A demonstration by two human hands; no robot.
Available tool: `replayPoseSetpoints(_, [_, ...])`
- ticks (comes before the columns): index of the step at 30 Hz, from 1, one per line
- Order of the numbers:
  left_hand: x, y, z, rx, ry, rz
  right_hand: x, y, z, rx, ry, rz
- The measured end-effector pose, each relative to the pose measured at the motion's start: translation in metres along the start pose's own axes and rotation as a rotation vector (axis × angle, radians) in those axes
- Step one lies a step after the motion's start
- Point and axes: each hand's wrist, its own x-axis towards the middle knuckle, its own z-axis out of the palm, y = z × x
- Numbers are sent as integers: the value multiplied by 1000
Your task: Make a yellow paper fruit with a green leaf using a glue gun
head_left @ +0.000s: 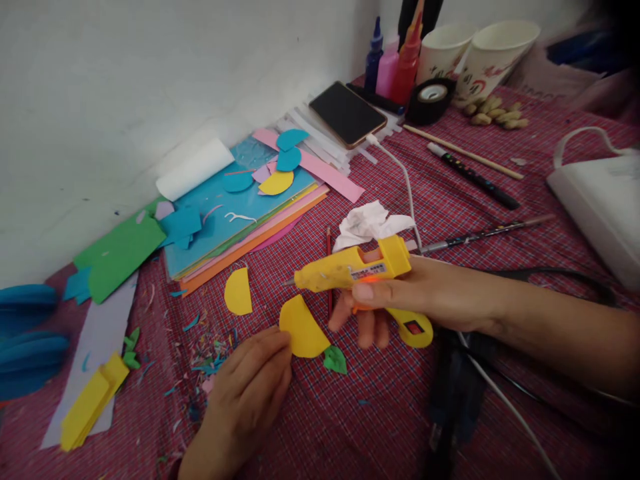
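My right hand (425, 297) grips a yellow hot glue gun (357, 267), nozzle pointing left above the red checked cloth. My left hand (250, 387) pinches a yellow foam half-circle (303, 328) at its left edge, just below and left of the nozzle. A small green leaf piece (335, 360) lies under that half-circle's right end. A second yellow half-circle (239, 291) lies on the cloth to the left. The gun's tip is a little above the held piece, not touching it.
A stack of coloured foam sheets (235, 213) with cut shapes lies by the wall. Behind are a phone (347, 113), glue bottles (395, 63), tape roll (430, 100), paper cups (493, 57), pens (475, 177), crumpled tissue (370, 223), a white bag (600, 200). Scraps litter the cloth.
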Motion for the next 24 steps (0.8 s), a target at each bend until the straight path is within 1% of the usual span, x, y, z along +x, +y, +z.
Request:
replayPoseSetpoints(3, [1,0,1,-1,0,4,-2,-4,0,-115,-31,95])
replayPoseSetpoints(7, [5,1,2,-8,29,15,-4,-8,-1,-210,-4,154])
replayPoseSetpoints(9, [6,2,3,-17,39,19,-3,-8,-1,-242,20,169])
replayPoseSetpoints(15, [7,2,3,-13,39,44,-1,-6,1,-292,25,192])
replayPoseSetpoints(24, [12,1,4,19,50,65,-1,-7,2,-369,74,236])
